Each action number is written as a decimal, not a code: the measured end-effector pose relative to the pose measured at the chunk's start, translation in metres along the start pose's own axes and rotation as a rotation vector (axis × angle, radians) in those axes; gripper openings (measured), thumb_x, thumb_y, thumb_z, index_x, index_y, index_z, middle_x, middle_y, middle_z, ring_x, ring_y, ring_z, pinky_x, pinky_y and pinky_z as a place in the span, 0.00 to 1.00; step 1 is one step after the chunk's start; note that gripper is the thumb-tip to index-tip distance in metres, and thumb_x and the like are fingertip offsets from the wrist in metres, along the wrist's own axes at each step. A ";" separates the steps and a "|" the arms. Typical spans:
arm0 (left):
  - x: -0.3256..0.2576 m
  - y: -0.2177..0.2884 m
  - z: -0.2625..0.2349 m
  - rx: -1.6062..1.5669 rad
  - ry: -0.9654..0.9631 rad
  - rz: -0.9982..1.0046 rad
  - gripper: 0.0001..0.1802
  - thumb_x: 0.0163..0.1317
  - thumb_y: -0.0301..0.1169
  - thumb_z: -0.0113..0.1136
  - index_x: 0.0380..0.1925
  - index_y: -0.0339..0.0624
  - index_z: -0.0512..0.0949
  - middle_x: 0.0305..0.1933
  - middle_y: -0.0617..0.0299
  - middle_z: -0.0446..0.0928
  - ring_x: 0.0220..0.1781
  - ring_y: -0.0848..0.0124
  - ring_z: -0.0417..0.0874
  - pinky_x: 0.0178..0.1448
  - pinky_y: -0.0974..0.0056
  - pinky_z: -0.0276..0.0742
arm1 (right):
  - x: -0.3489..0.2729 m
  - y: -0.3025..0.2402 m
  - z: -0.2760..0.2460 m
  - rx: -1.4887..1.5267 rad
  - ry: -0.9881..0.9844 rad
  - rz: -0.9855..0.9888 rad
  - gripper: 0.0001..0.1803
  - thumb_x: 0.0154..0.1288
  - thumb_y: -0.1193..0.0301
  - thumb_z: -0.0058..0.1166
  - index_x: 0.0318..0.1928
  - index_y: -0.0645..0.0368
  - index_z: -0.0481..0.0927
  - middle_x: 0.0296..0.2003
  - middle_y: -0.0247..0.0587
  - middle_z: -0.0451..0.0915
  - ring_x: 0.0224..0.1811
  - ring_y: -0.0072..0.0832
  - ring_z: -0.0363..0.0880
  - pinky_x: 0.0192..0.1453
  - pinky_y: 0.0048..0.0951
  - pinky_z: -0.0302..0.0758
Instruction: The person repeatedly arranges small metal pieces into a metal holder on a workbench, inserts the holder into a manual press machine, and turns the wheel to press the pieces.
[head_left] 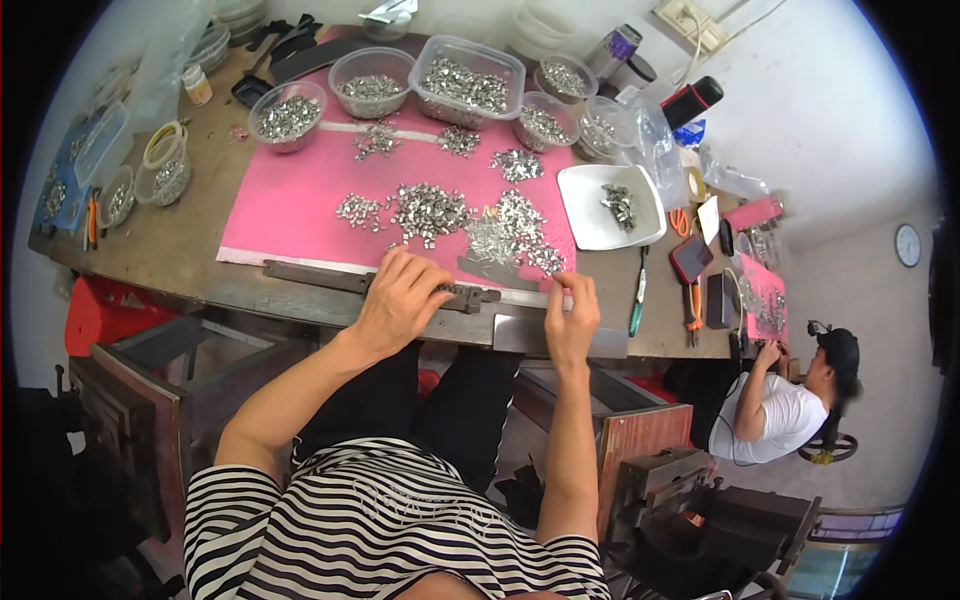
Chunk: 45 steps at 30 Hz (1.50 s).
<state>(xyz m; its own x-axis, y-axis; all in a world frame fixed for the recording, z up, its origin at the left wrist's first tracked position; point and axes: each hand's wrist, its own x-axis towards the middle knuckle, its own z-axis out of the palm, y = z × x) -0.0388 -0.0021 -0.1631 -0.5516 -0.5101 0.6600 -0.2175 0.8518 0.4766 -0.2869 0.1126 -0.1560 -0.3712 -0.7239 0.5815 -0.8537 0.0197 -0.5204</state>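
Across the bench's front edge lies a long dark metal bar fixture with a block-like part near its right end. My left hand is closed over the fixture's middle, its fingers curled and hiding what lies under them. To the right, my right hand is held in a pinch just in front of the small metal parts; anything between its fingertips is too small to make out. Just beyond the hands, on a pink mat, lie a pile of silvery pieces, thin pins and another loose heap.
Several clear tubs of metal pieces line the back. A white square dish holds darker pieces at right, beside a green toothbrush. A flat metal plate lies at the front edge. Another person works far right.
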 end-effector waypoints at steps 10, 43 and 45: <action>0.003 0.009 0.007 0.099 -0.029 0.000 0.06 0.57 0.26 0.64 0.35 0.40 0.78 0.38 0.57 0.75 0.45 0.57 0.76 0.68 0.43 0.65 | 0.070 0.040 0.017 -0.120 -0.137 0.052 0.06 0.66 0.76 0.58 0.41 0.62 0.85 0.37 0.50 0.80 0.40 0.48 0.81 0.46 0.44 0.76; -0.005 0.007 0.010 0.037 0.001 -0.010 0.08 0.57 0.24 0.65 0.37 0.40 0.78 0.39 0.59 0.77 0.47 0.60 0.78 0.74 0.39 0.63 | 0.000 -0.007 0.005 -0.231 -0.280 -0.130 0.05 0.61 0.74 0.63 0.36 0.59 0.80 0.32 0.41 0.77 0.38 0.41 0.77 0.46 0.40 0.67; -0.007 0.004 0.010 0.040 0.009 -0.008 0.08 0.57 0.24 0.65 0.37 0.40 0.78 0.39 0.60 0.77 0.47 0.60 0.78 0.73 0.39 0.63 | 0.000 -0.012 0.005 -0.135 -0.286 -0.064 0.04 0.62 0.75 0.63 0.35 0.59 0.80 0.32 0.41 0.77 0.38 0.41 0.77 0.46 0.41 0.67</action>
<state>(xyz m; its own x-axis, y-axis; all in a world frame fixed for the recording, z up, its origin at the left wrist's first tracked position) -0.0438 0.0065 -0.1716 -0.5428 -0.5177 0.6613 -0.2540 0.8517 0.4583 -0.2749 0.1092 -0.1526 -0.2134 -0.8909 0.4010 -0.9200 0.0451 -0.3893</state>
